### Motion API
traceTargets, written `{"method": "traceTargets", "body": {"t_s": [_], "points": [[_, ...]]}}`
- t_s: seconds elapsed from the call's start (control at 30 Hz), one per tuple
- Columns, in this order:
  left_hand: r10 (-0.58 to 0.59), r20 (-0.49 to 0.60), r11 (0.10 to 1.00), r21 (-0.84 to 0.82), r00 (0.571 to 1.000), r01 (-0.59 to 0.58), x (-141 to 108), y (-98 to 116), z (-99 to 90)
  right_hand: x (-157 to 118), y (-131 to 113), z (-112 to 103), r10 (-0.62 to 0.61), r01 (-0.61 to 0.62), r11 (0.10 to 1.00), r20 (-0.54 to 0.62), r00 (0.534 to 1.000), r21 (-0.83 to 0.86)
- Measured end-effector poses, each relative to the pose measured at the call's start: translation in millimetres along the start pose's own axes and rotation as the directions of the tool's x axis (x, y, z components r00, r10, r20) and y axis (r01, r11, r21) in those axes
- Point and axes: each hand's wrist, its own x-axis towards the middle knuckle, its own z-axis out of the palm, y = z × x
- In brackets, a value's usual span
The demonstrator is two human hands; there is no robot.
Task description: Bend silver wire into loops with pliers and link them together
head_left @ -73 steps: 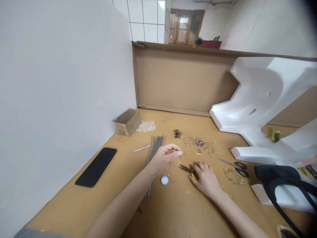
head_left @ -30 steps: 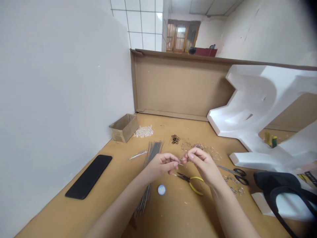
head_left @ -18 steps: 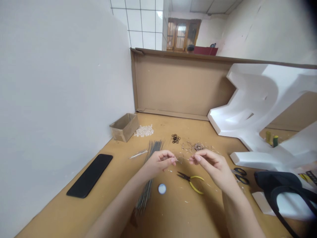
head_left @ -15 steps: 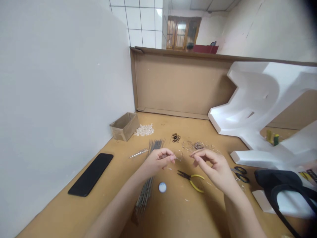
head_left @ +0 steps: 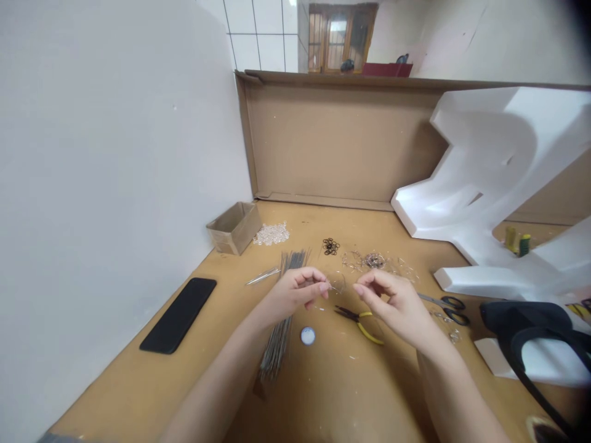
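Head view: I look down at a tan surface (head_left: 351,394) in a corner. A white wall (head_left: 115,154) stands on the left, and a brown cardboard sheet (head_left: 337,138) stands at the back. Past the sheet I see a tiled wall (head_left: 258,37) and a wooden window (head_left: 341,37). One big white foam shape (head_left: 489,178) sits on the right.

I count two hands. The left hand (head_left: 295,292) is curled, and its fingertips pinch a thin wire (head_left: 338,284) that makes a small loop in the air. The right hand (head_left: 392,307) is curled too, just beside the wire, with its finger and thumb close together. I cannot tell if it holds anything.

Below the hands lie one pair of yellow-handled pliers (head_left: 360,321) and one round white cap (head_left: 308,335). One bundle of thin metal rods (head_left: 277,332) lies under the left arm. I also count one small cardboard box (head_left: 234,227), one pile of clear beads (head_left: 271,234), one bunch of black rings (head_left: 330,246), one heap of wire bits (head_left: 375,260), one pair of scissors (head_left: 447,307) and one black phone (head_left: 178,315).
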Motion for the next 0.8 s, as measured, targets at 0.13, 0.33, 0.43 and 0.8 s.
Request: {"method": "traceTargets", "body": {"t_s": [0.13, 0.33, 0.43, 0.8], "points": [[-0.025, 0.016, 1.000, 0.007, 1.000, 0.025, -1.6, 5.0, 1.1, -0.7, 0.0, 1.3, -0.100, 0.093, 0.991, -0.065, 0.993, -0.099], [-0.055, 0.027, 0.998, 0.034, 0.998, 0.054, -1.3, 5.2, 2.3, -1.9, 0.9, 1.8, -0.176, 0.162, 0.976, -0.087, 0.981, -0.147], [-0.068, 0.047, 0.997, 0.032, 0.997, 0.066, -1.8, 5.4, 3.0, -1.6, 0.8, 2.8, -0.204, 0.191, 0.967, -0.065, 0.977, -0.170], [-0.105, 0.078, 0.994, 0.015, 0.991, 0.104, -0.4, 3.1, 9.1, 1.0, 1.5, 0.2, -0.180, 0.181, 0.983, 0.042, 0.983, -0.023]]}}
